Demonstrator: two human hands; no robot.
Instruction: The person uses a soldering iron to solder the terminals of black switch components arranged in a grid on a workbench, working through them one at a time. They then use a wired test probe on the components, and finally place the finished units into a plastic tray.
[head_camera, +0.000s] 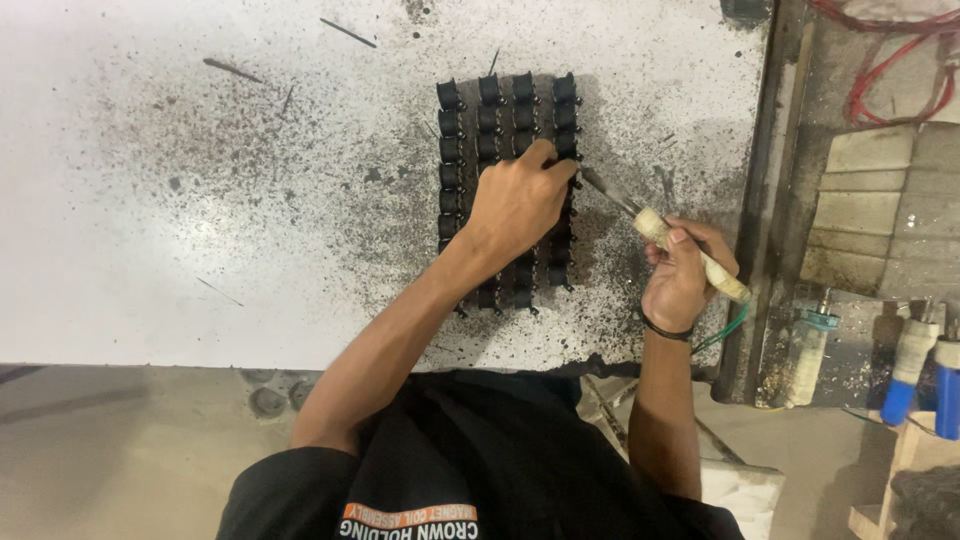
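Note:
Several small black spool-shaped parts (487, 120) stand in neat rows on a white, soot-speckled table (200, 200). My left hand (515, 200) rests over the right side of the rows, fingers pinched on one black part near the right column. My right hand (682, 280) grips a soldering iron (665, 235) by its pale taped handle. Its metal tip points up-left toward the part that my left fingers hold. The lower rows are partly hidden under my left hand and wrist.
The table's right edge meets a dark metal rail (765, 220). Beyond it lie stacked pale blocks (860, 210), red wires (900, 60), a small bottle (805, 350) and blue-handled tools (905, 380). A green cord (725, 330) runs from the iron.

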